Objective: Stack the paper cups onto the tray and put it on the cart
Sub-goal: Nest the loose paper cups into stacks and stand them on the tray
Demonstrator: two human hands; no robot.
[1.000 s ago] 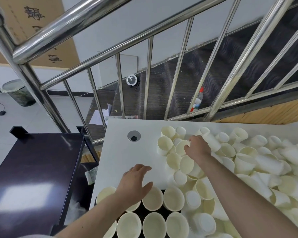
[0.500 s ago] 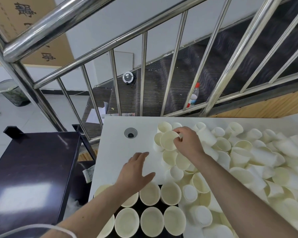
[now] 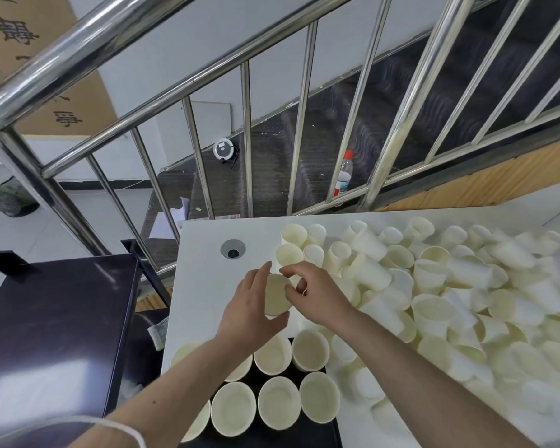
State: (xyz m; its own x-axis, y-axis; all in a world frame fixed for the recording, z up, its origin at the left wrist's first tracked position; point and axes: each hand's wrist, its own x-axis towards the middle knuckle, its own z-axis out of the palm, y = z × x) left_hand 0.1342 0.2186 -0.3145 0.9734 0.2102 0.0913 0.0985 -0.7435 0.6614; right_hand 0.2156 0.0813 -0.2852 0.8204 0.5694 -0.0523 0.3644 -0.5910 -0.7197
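Observation:
One cream paper cup (image 3: 276,297) is held between both hands above the white table (image 3: 204,286). My left hand (image 3: 249,310) curls round its left side and bottom. My right hand (image 3: 311,295) pinches its rim from the right. Below them a black tray (image 3: 272,431) at the table's near edge holds several upright cups (image 3: 274,350) in rows. A large heap of loose cups (image 3: 450,286) covers the table's right half. The dark cart (image 3: 46,334) stands to the left of the table.
A steel stair railing (image 3: 246,140) runs behind the table. The tabletop has a round cable hole (image 3: 232,248). A plastic bottle (image 3: 343,176) stands on the stairs beyond, and a bin (image 3: 4,192) sits on the floor at far left.
My right hand has brought a cup from the heap back toward me. My left hand has risen from the tray to take hold of it.

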